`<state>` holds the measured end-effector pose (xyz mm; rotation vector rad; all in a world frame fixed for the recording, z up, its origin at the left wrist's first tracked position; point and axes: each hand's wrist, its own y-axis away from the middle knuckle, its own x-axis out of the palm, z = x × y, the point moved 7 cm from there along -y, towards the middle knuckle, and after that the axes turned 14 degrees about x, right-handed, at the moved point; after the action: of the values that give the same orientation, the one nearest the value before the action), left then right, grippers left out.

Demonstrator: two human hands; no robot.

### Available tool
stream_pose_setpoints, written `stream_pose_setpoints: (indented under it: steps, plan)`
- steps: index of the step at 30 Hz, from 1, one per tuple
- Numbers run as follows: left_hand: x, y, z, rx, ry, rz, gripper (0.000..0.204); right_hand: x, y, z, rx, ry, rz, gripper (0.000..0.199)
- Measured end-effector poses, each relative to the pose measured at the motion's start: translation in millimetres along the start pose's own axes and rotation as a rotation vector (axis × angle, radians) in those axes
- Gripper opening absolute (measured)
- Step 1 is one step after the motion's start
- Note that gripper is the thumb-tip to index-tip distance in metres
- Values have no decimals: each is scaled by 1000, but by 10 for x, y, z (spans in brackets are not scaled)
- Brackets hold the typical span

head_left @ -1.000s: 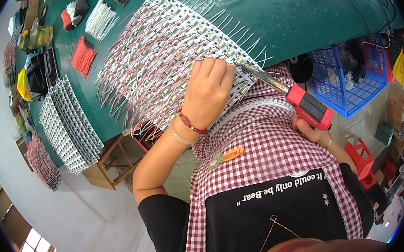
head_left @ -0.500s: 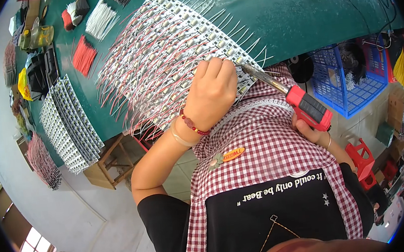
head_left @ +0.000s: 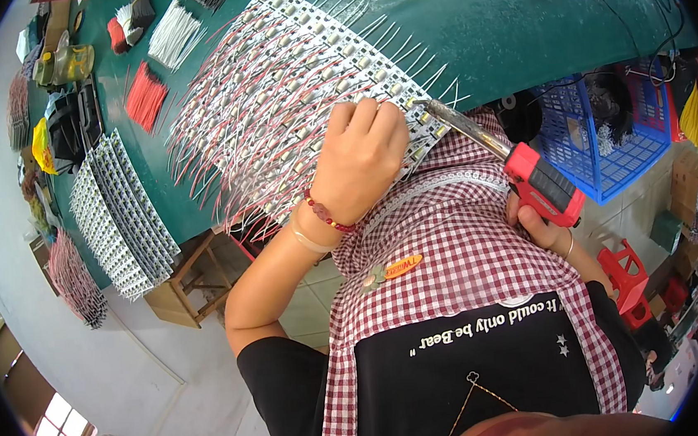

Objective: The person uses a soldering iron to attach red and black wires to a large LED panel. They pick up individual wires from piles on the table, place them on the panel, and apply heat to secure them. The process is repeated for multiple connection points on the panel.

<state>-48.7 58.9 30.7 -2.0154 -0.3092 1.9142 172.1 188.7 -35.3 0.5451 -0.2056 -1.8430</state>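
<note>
A sheet of white circuit boards [head_left: 302, 64], with rows of small components and many red and white wires, lies at the table's near edge. My left hand [head_left: 364, 154] rests over its lower right part, fingers curled into a pinch; what they hold is hidden under them. My right hand [head_left: 537, 228] grips a soldering iron [head_left: 544, 184] with a red and black handle. Its metal barrel slants up and left, and the tip is at the boards' right edge, just right of my left fingers. The right fingers are partly hidden behind the handle.
Bundles of red wires [head_left: 145, 96] and white wires [head_left: 175, 32] lie on the green table [head_left: 506, 26]. More board panels [head_left: 121, 217] stand at the left. A blue plastic crate [head_left: 604, 142] is at right, and a red stool [head_left: 624, 277] below it.
The soldering iron has shifted slightly right and down at its handle, with its tip a little higher. My left hand has moved slightly left.
</note>
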Motion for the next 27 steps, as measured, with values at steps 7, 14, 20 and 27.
stream_pose_setpoints:
  steps: [7,14,20,27]
  plan:
    - [-179,257,151,-188,-13,31,21,38,-126,111,-24,-282,53,24]
    - [-713,608,219,-545,-55,-216,20,-53,-262,316,-39,-457,-42,57]
    - [-318,152,-242,-480,479,-422,21,236,-546,756,-25,-492,43,58]
    - [-195,44,-368,-508,691,-460,17,371,-614,920,54,-557,183,24]
